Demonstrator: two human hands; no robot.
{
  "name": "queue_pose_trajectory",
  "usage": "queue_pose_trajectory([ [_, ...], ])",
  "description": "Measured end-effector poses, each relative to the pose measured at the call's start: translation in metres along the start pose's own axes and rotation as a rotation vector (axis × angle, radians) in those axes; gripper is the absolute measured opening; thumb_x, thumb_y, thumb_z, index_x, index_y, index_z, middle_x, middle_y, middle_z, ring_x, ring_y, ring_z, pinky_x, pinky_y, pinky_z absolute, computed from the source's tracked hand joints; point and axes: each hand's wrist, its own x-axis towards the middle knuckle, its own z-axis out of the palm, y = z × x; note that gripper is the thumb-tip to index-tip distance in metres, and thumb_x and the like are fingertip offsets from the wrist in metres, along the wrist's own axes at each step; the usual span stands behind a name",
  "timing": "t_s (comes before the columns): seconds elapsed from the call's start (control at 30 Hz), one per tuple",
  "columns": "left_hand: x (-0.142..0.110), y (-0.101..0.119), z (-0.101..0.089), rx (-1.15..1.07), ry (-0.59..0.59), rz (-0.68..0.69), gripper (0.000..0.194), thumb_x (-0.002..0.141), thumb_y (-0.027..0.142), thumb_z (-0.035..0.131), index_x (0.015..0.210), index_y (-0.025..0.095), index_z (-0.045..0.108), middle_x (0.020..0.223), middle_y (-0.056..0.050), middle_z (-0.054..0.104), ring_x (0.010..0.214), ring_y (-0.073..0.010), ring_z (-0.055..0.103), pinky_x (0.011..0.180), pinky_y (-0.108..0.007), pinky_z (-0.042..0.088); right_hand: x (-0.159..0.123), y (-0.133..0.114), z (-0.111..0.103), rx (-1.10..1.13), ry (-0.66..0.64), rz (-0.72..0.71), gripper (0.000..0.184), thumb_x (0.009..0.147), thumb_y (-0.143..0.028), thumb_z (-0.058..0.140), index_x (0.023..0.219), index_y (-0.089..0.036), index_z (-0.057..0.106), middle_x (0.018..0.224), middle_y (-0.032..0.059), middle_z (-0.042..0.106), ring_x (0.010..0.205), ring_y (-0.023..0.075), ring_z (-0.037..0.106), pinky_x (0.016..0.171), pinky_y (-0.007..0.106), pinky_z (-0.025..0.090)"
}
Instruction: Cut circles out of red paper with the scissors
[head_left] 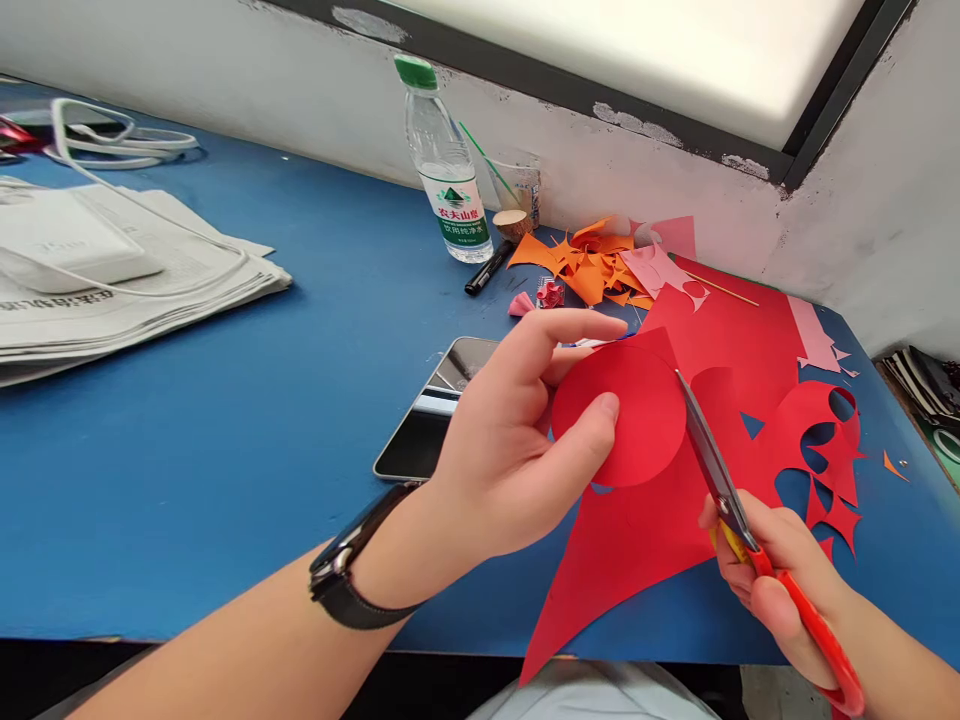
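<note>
Between the thumb and fingers of my left hand [525, 430] is a red paper circle [645, 430], held up over the table. A pointed corner of red paper still sticks out at its upper right. My right hand [787, 570] grips scissors [712, 460] with red and yellow handles. Their blades look nearly closed, with the tip at the circle's upper right edge. Beneath both hands lies a large red paper sheet [630, 560]. Red offcuts [832, 470] with round holes lie to the right. The left fingertips are partly behind the paper.
A phone [409, 435] lies beside my left wrist. Farther back stand a water bottle [450, 170] and a clear cup [517, 185], near a black marker [487, 268] and orange paper scraps [585, 265]. Newspapers [247, 290] bearing a white power bank [82, 240] are at left.
</note>
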Motion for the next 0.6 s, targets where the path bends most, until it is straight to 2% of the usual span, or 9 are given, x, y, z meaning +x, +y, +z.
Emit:
queue_pose_trajectory([
  [0.13,-0.001,-0.003,-0.001,0.011,0.006,0.041,0.028,0.104,0.013,0.063,0.130,0.024,0.066,0.095,-0.003,0.079,0.083,-0.0182,0.074,0.067,-0.027,0.063,0.001,-0.007,0.006,0.092,0.036,0.077,0.083,0.090,-0.101,0.058,0.118,-0.024,0.065,0.069,-0.0104,0.028,0.059,0.0118,0.017,0.053,0.031,0.014],
  [0.27,0.000,-0.003,-0.001,0.071,0.039,0.030,0.027,0.103,0.015,0.065,0.128,0.024,0.067,0.106,-0.006,0.081,0.096,-0.0218,0.077,0.082,-0.034,0.067,0.000,-0.023,0.010,0.089,0.061,0.118,0.083,0.090,-0.102,0.057,0.120,-0.025,0.064,0.070,-0.0104,0.026,0.062,0.0131,0.015,0.058,0.034,0.012],
  [0.33,0.001,-0.001,0.000,0.081,0.048,-0.010,0.028,0.100,0.016,0.067,0.127,0.024,0.067,0.107,-0.006,0.081,0.095,-0.0229,0.078,0.086,-0.038,0.068,0.000,-0.028,0.012,0.084,0.075,0.124,0.084,0.089,-0.103,0.056,0.119,-0.025,0.063,0.070,-0.0105,0.025,0.063,0.0135,0.014,0.059,0.035,0.012],
  [0.47,0.001,0.006,0.001,0.063,0.062,-0.121,0.034,0.093,0.018,0.074,0.126,0.025,0.067,0.098,-0.004,0.080,0.079,-0.0213,0.078,0.072,-0.035,0.068,0.000,-0.029,0.014,0.081,0.099,0.138,0.085,0.089,-0.102,0.058,0.119,-0.023,0.063,0.071,-0.0106,0.025,0.064,0.0142,0.013,0.061,0.037,0.010],
  [0.6,0.001,0.009,0.001,0.038,0.060,-0.147,0.035,0.092,0.020,0.074,0.126,0.026,0.067,0.087,-0.001,0.075,0.066,-0.0181,0.073,0.056,-0.030,0.061,0.000,-0.026,0.016,0.047,0.136,0.139,0.085,0.088,-0.104,0.056,0.117,-0.024,0.064,0.071,-0.0103,0.026,0.062,0.0144,0.016,0.061,0.037,0.011],
])
